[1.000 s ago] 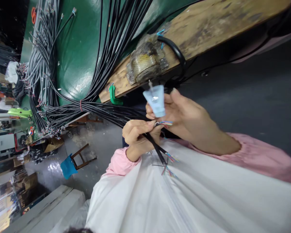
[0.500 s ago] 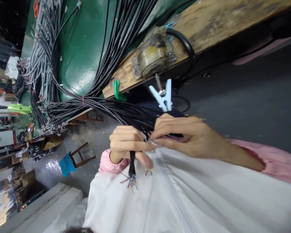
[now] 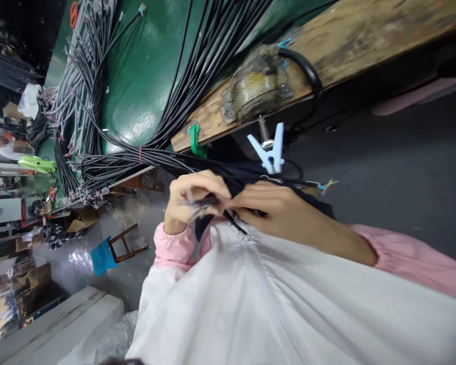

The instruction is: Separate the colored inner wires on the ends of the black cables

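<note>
Close to my body, my left hand (image 3: 195, 195) is curled round black cable ends, with loose thin wires blurred between its fingers. My right hand (image 3: 269, 205) meets it fingertip to fingertip, its fingers closed on a black cable (image 3: 233, 221) whose frayed tip points down over my white apron (image 3: 258, 294). Another cable end with coloured wires (image 3: 326, 186) sticks out to the right beyond my right hand. The held cables lead back to a long black cable bundle (image 3: 167, 156), tied with a red band (image 3: 140, 153). My fingers hide exactly where the cables are pinched.
A wooden board (image 3: 349, 45) carries a motor-like device (image 3: 256, 86), with a light blue clip (image 3: 269, 152) at its shaft. A green clamp (image 3: 196, 141) is at the board's edge. Grey cables (image 3: 70, 96) cover the green table (image 3: 137, 66). A blue stool (image 3: 104, 256) stands on the floor.
My left hand has turned and risen, and the wire ends that hung below it are now between its fingers. My right hand has shifted slightly left. A coloured cable end now shows at right.
</note>
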Demonstrator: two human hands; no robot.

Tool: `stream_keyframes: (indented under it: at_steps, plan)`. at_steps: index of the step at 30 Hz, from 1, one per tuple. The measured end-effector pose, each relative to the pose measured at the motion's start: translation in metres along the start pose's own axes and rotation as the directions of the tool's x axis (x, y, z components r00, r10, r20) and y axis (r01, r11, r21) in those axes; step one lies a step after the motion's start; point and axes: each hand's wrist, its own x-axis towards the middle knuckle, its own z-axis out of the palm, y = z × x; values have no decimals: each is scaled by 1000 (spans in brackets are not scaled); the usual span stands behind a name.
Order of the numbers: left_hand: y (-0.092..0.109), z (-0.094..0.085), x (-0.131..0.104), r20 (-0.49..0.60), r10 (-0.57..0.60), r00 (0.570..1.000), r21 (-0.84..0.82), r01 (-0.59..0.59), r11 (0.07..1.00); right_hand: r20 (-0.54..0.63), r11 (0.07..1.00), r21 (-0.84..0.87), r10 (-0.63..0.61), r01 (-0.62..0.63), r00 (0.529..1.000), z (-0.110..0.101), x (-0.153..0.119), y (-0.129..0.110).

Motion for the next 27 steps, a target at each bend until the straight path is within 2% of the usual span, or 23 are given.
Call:
stream_keyframes:
  at_steps: [1,2,4,5,7,9,11,13,16,20,23,27]
  plan:
    - [7,6,3,1,76,997,-5,-76,997,37,997,-71,2,1,999,1,0,0]
    - [15,14,5,-94,166,982,41,-163,986,60,991,-134,-9,17,998,1,1,-2]
    - [30,29,6,-241,369,897,188,-330,925,62,975,-209,-61,73,996,-4,2,-9]
    - [36,36,5,-275,423,863,248,-361,899,21,972,-214,-93,95,995,-9,3,-14]
    - [44,44,0,-295,457,839,317,-365,875,-126,980,-176,-119,95,985,-18,3,-24]
    - [46,45,-5,-272,443,854,341,-345,875,-289,997,-74,-56,36,956,-24,3,-30]
    - [45,43,-8,-238,418,877,349,-324,879,-369,997,60,58,-38,928,-28,3,-33]
    - [43,41,-10,-210,394,895,356,-306,883,-366,982,171,141,-83,920,-29,3,-34]
    - [44,40,-10,-181,375,909,366,-292,884,-336,960,268,176,-86,925,-30,4,-32]
    - [47,39,-12,-97,351,931,367,-294,882,-411,944,311,240,-113,879,-34,4,-33]
    - [49,39,-14,-28,323,946,387,-288,876,-438,956,282,206,-84,875,-35,5,-35]
    - [47,41,-18,-19,337,941,353,-309,883,-397,944,325,200,-67,896,-33,8,-37]
